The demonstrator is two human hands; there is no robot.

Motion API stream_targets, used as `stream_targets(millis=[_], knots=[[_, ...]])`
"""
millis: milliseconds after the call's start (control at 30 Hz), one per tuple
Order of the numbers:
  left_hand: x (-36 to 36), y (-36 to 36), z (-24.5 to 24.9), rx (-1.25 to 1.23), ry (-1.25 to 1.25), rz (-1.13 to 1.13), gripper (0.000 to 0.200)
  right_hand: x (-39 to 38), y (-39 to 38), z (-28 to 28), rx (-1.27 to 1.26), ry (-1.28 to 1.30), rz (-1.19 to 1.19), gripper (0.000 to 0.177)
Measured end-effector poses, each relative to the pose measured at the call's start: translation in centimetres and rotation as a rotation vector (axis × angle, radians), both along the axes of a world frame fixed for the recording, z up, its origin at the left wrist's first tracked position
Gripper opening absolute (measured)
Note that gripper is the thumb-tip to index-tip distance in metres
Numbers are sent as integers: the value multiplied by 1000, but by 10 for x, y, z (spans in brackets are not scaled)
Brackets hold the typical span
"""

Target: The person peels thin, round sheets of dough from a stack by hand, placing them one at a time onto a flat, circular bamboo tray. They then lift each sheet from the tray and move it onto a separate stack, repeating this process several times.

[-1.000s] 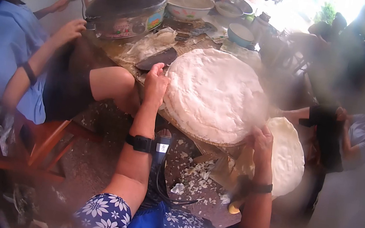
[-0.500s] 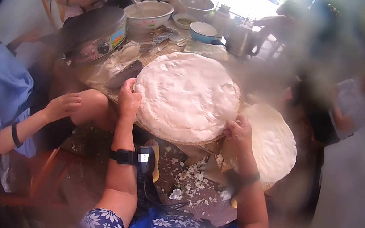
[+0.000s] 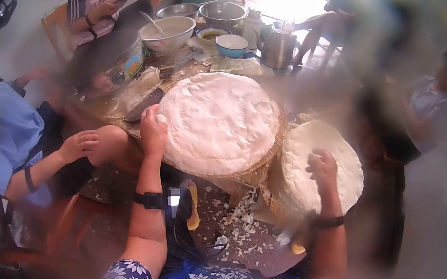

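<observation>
Where our forearms reached up from the bottom of the frame, white flakes littered the floor [image 3: 239, 224] between them. Our left hand [image 3: 153, 128] lay curled over the near-left rim of the large round stack [image 3: 217, 122] of thin white sheets at the centre of the frame. Whether its fingers had nipped under a sheet we could not tell. Our right hand [image 3: 323, 168] rested on top of the smaller stack [image 3: 302, 143] just beside it, right of centre, fingers loosely spread and holding nothing. The large stack sat on a woven tray [image 3: 247, 172].

We judged the sheets light, dry and brittle, apt to crack at the edge, as the flakes suggested. They seemed best taken at the rim with both hands wide apart and supported from below, not pinched at one spot.

Left of centre a co-worker's hand [image 3: 77, 144] rested on a knee. Farther up stood a dark electric pan [image 3: 109, 54], bowls [image 3: 167, 31] and a kettle [image 3: 278, 47].
</observation>
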State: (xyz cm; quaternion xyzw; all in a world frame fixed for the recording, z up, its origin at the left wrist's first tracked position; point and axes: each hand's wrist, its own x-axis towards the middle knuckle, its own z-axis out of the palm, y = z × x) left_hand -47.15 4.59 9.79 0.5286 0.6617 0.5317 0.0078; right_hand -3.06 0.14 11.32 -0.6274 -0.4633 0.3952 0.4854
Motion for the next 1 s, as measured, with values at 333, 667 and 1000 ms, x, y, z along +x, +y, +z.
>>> stream_targets(millis=[333, 667, 1000], knots=[[233, -100, 17, -617, -439, -1172, 45, 173, -48, -36, -49, -95, -441, 13], [287, -87, -67, -825, -873, -775, 56, 215, -55, -56, -85, -641, -436, 23], [319, -79, -57, -846, -763, -632, 49, 226, -57, -68, -142, -613, -481, 20]])
